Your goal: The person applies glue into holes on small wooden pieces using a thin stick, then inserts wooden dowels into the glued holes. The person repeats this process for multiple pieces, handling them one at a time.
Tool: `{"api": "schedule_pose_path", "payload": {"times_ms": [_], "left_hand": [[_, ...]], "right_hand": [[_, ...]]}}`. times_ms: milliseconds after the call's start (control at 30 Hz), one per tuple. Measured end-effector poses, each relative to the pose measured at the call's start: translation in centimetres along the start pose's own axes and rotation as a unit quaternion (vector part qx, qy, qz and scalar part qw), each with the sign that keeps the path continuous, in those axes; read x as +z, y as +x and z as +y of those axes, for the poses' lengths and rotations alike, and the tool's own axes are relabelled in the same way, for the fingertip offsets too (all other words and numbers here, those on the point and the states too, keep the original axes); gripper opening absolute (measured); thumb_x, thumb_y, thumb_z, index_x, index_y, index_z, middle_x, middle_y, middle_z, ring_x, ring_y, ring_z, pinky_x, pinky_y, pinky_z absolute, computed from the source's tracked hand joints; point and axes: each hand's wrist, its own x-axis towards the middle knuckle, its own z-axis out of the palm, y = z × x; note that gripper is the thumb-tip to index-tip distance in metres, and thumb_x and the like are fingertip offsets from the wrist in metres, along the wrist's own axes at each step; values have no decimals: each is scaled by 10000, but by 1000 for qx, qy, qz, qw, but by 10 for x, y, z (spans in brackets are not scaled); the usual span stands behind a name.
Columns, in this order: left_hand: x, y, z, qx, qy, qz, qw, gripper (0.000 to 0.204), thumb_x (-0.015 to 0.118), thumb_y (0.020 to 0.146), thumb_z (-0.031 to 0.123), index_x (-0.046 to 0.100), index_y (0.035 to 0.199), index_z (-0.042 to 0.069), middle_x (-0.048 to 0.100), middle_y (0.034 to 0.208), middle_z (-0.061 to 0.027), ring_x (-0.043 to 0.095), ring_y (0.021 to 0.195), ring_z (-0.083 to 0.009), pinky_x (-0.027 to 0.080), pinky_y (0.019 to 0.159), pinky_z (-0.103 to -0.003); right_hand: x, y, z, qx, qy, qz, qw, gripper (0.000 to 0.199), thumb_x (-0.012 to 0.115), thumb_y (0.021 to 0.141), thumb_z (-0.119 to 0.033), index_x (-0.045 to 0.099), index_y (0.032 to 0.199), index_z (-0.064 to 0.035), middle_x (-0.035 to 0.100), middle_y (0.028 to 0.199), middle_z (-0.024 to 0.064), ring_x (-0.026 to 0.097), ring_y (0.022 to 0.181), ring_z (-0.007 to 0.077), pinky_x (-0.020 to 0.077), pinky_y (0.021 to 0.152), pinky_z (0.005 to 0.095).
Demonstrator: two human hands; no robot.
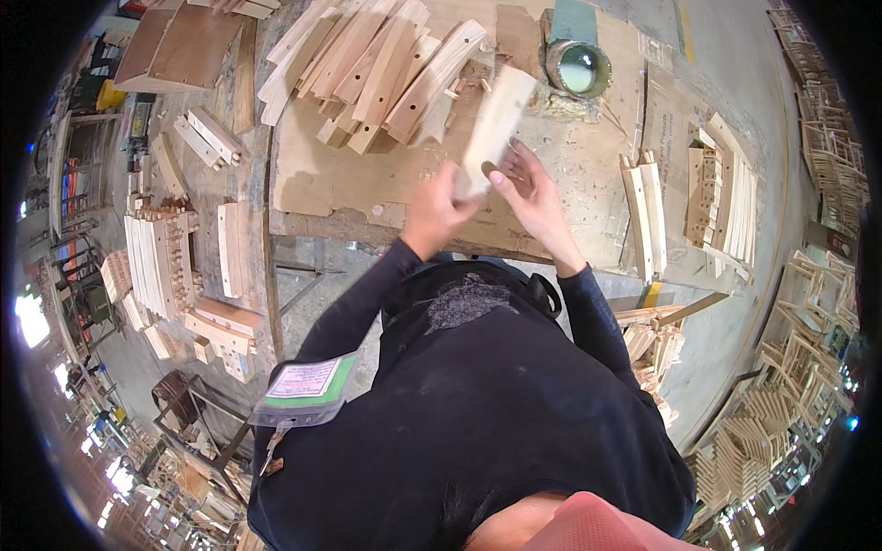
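Around the jar (579, 72), on every side, spreads the work table (588, 174), its top pale, worn and stained. My dark shirt (514, 395) fills the space on the near side, well below the jar. Far to the jar's left, across a seam, a second bench (204, 266) carries stacked wooden parts.

Directly left of the jar: a fanned pile of curved slats (377, 73), overlapping, several with a dark hole near the end. Right of the jar and nearer to me: a bundle of slats (726, 202), drilled holes visible; between it and my right hand, a pair of slats (645, 216) side by side.

Both hands are below and left of the jar, occupied with one wooden piece (496, 129). It is off the table top, tilted, its far end up toward the jar's left side; motion blur softens its outline. Left hand (436, 209): fingers curled about the near end, grasping. Right hand (535, 204): thumb against the right edge, fingers partly spread; cannot tell how firmly it grips.

Well below the jar, to the left: a green-and-white badge (308, 390) in a clear sleeve. Smallest item: a wooden peg (453, 89), left of the jar, beside the pile.
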Motion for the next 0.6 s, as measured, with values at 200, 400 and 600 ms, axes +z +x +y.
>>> {"api": "schedule_pose_path", "payload": {"times_ms": [200,400,600], "left_hand": [[5,-5,15,138,-123,-221,958,374,757,856,243,593,1094,5,618,955,-181,655,876,-322,526,807,-410],[-9,120,-39,165,284,-46,943,364,577,854,12,550,1209,-63,530,1313,-246,549,1201,-382,485,1002,-431],[27,177,-77,246,495,6,833,272,590,847,56,581,1116,14,566,1202,-174,570,1179,-276,582,841,-310]], "right_hand": [[1,18,-29,146,21,-23,989,395,773,872,-157,569,1164,15,692,912,98,675,811,141,557,726,306],[-37,-2,-20,72,-110,-27,991,430,775,850,-114,598,1209,42,713,921,99,676,779,132,545,669,276],[-51,-33,-36,127,-102,-2,987,415,786,870,-133,604,1202,35,705,971,86,657,795,103,542,656,265]]}}
